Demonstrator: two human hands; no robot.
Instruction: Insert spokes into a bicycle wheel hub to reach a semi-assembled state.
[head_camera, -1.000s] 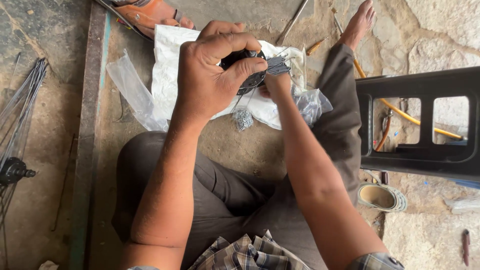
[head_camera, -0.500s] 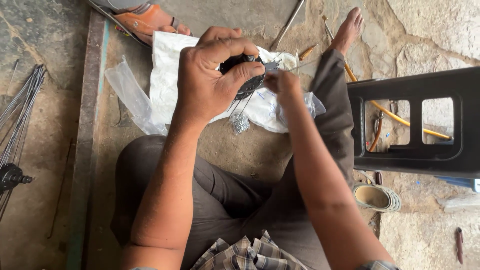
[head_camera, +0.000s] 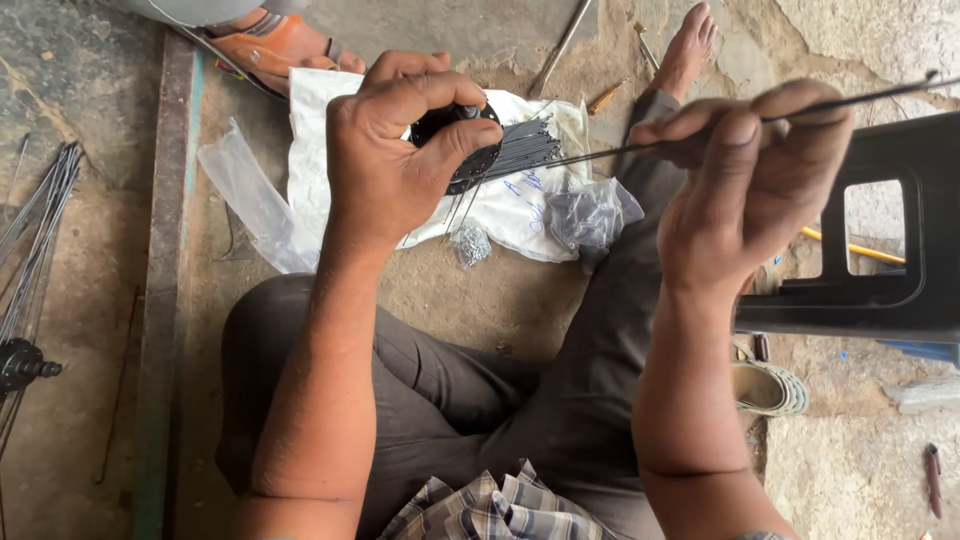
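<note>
My left hand (head_camera: 395, 160) grips a round black wheel hub (head_camera: 462, 148) above a white cloth (head_camera: 320, 165) on the ground. Several thin dark spokes (head_camera: 520, 150) stick out of the hub to the right. My right hand (head_camera: 750, 185) is raised close to the camera and pinches one long thin black spoke (head_camera: 880, 97). That spoke runs from the upper right edge down-left toward the hub. I sit cross-legged in dark trousers.
A black plastic stool (head_camera: 890, 230) stands at right. A small clear bag of dark parts (head_camera: 592, 213) and a pile of small metal nipples (head_camera: 470, 243) lie on the cloth. A spoked hub (head_camera: 20, 365) lies far left. Another person's sandalled foot (head_camera: 275, 45) rests at top.
My right hand has lifted away from the hub, up and to the right, drawing one spoke out with it. The left hand keeps holding the hub.
</note>
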